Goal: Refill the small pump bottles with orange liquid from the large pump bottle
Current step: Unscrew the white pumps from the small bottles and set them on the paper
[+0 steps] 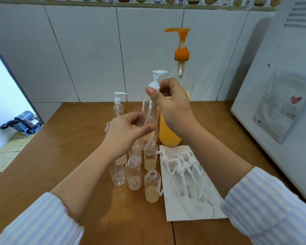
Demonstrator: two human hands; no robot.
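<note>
A small clear bottle (151,119) is held up above the wooden desk (78,138) by the left hand (125,131), whose fingers and thumb are curled round its lower body. A white pump head (157,80) sits at the top of this bottle, and its collar is pinched by the thumb and fingers of the right hand (171,101); its dip tube is seen running down inside the bottle. Whether the collar is fully seated cannot be told.

Just behind the hands, near the tiled wall, the large pump bottle (173,128) is stood upright, with an orange pump (181,43) on top and orange liquid filling its lower part. A capped small bottle (118,106) is stood to its left.

Below the hands, a cluster of open small bottles (134,174) is stood upright on the desk; some hold a little pale orange liquid at the bottom, among them the nearest one (152,186). Just to their right, loose white pump heads (182,167) are laid on a sheet of paper (193,209).

A white appliance (281,103) is seen at the right edge of the desk.
</note>
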